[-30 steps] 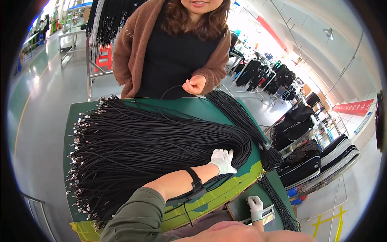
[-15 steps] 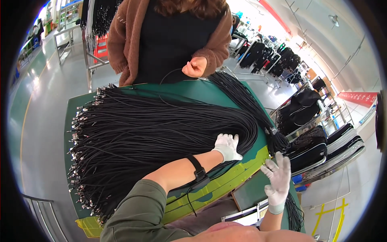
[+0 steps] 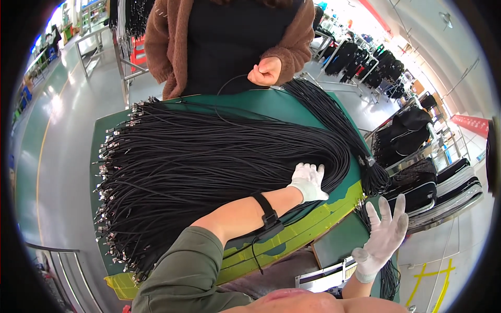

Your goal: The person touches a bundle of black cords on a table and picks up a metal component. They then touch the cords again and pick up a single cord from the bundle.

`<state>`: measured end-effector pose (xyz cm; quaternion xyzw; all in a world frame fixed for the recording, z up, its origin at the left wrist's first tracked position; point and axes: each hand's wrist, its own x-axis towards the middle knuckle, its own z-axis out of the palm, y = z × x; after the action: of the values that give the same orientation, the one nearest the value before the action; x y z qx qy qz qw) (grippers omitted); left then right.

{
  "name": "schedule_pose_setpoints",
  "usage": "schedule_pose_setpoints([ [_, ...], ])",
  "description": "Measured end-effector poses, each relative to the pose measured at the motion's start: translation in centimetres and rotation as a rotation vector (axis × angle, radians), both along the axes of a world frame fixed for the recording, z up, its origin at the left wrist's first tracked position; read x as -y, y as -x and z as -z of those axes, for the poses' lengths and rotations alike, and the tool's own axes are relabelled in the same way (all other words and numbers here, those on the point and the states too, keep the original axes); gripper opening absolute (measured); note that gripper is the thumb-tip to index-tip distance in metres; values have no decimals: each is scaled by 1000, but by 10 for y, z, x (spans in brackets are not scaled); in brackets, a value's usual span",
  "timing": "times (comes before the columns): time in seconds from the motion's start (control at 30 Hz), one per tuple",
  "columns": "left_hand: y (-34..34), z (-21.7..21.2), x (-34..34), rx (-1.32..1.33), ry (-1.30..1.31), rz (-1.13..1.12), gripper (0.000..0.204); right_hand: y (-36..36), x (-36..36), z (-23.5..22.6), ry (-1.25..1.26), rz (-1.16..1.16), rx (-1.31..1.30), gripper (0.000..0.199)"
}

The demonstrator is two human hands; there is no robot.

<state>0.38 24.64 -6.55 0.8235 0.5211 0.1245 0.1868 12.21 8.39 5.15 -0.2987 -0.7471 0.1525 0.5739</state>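
A broad bundle of black cables [image 3: 224, 141] with metal connectors at the left end covers most of the green table, curving round in a bend on the right. My left hand [image 3: 309, 182], in a white glove, rests on the cables inside that bend, thumb held apart and fingers spread; the fingertips partly sink among the cables. A black strap with a small box [image 3: 269, 216] circles my left forearm. My right hand [image 3: 385, 235], also gloved in white, is raised over the table's right side, fingers spread, holding nothing. Below it hangs a smaller cable bunch [image 3: 389, 279].
Across the table stands a person in a brown cardigan, whose hand [image 3: 265, 71] pinches one thin cable. A second tied cable bundle [image 3: 334, 115] lies along the right edge. Yellow-green tape [image 3: 292, 237] covers the near edge. Racks of dark cables [image 3: 407, 135] stand to the right.
The view has shifted, so the table sits slightly higher and further right. My right hand has moved right and its fingers are spread wider. My left hand stays on the same bend of cables.
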Motion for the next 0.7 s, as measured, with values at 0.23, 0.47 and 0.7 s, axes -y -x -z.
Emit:
schedule_pose_setpoints([
  [0.23,4,-1,3,24,12,26,95,1,-4,14,86,25,51,105],
  [0.47,3,3,-5,23,-17,6,93,20,-7,13,-10,-42,-16,95],
  [0.7,6,7,-1,80,-34,37,96,5,0,35,198,81,396,45],
])
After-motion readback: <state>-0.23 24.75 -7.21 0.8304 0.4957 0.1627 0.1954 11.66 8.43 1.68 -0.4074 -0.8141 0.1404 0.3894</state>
